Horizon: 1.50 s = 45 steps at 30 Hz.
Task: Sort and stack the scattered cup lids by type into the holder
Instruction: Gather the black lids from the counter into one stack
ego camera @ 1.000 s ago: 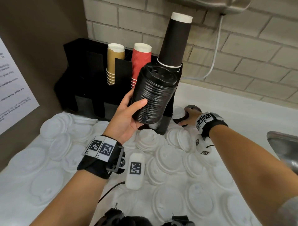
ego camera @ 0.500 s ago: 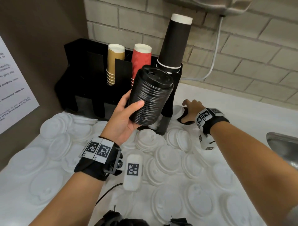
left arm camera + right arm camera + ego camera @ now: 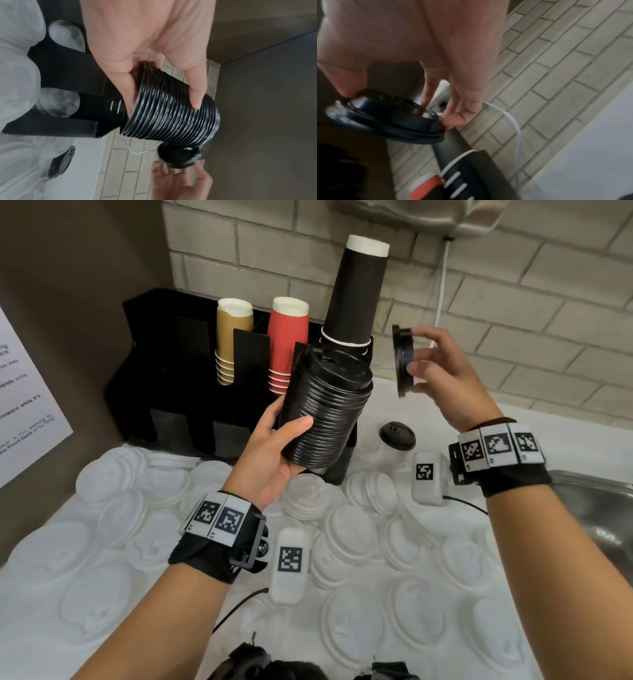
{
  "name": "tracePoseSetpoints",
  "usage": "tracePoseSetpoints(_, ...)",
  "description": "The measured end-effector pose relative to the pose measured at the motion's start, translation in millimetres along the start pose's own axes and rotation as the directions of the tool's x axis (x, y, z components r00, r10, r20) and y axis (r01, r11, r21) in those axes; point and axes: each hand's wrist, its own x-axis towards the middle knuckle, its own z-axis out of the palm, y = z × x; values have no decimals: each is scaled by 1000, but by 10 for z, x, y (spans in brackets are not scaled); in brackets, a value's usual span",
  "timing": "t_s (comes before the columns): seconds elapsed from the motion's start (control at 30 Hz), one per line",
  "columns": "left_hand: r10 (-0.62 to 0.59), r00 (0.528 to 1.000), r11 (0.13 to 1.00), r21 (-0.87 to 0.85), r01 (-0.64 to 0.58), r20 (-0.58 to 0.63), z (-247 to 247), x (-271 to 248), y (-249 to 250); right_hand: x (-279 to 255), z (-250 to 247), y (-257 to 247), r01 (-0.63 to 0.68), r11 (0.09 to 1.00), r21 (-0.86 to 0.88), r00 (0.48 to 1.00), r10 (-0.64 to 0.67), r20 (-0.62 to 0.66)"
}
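Black lids are the job right now: the left hand has its grip wrapped around a tall stack of black lids, tilted in the air in front of the black holder, and the right hand is pinching a couple more black lids by the rim, edge-on, just right of the stack's top and not touching it yet. Honestly the risk I see is the nesting: those loose lids come in sideways, so if they aren't squared up to the tilted top they'll sit crooked or skid off onto the white lids all over the desk. The stack is only held around its lower half too, so a hard push could fan the upper lids out. Head view shows one more black lid lying on the desk by the holder. Left wrist view shows thumb and fingers spread round the ribbed stack, which the head view mostly hides. Right wrist view is blurry, but it shows fingertips on the rim.
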Motion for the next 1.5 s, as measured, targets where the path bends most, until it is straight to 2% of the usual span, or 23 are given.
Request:
tracePoseSetpoints(0.1,-16,1000,1000,3,16,-19,11,4,-26,-138,115,-248,123,990,72,976,-134,170)
tracePoseSetpoints(0.23,-30,1000,999,25,30,-2,22,-15,-25,-199,236,-432,165,985,-58,950,-144,276)
tracePoseSetpoints(0.5,-52,998,997,59,51,18,56,-27,-17,-194,299,-608,215,947,-239,929,-123,348)
tracePoseSetpoints(0.8,-71,997,997,22,71,13,63,-25,-15,-175,351,-552,237,943,-236,921,-140,363)
tracePoseSetpoints(0.9,-76,997,997,27,76,8,55,-15,-14,-151,348,-543,281,928,-244,907,-174,383)
tracePoseSetpoints(0.93,-74,997,997,27,74,5,48,-8,-12,-132,330,-522,280,936,-216,916,-193,351)
tracePoseSetpoints(1.0,-58,998,998,18,59,-8,21,5,10,-48,272,-393,161,980,-119,979,-144,145)
tracePoseSetpoints(1.03,-50,999,999,12,50,-13,2,13,29,2,239,-291,52,996,-73,999,-51,5)
tracePoseSetpoints(1.07,-42,999,999,9,42,-15,-19,23,49,55,207,-148,-72,996,-46,992,66,-103)
tracePoseSetpoints(1.1,-34,999,999,6,34,-17,-39,30,68,120,175,30,-204,977,-63,970,193,-146)
tracePoseSetpoints(1.13,-24,999,1000,5,24,-21,-60,33,87,178,151,227,-336,933,-130,939,320,-126)
tracePoseSetpoints(1.17,-14,1000,1000,7,14,-25,-81,36,103,244,125,444,-429,858,-284,900,432,-55)
tracePoseSetpoints(1.2,-4,1000,1000,10,4,-28,-98,42,117,317,110,680,-450,748,-487,847,531,33)
tracePoseSetpoints(1.23,6,1000,1000,16,-6,-29,-110,50,130,382,105,911,-396,626,-672,797,598,87)
tracePoseSetpoints(1.27,15,999,1000,24,-15,-28,-116,57,143,438,102,1109,-341,514,-787,761,642,90)
tracePoseSetpoints(1.33,26,999,999,44,-25,-31,-113,81,173,492,90,1385,-278,350,-894,708,704,55)
tracePoseSetpoints(1.5,47,998,997,63,-45,-37,-91,157,236,567,-48,1792,-208,147,-967,674,738,-33)
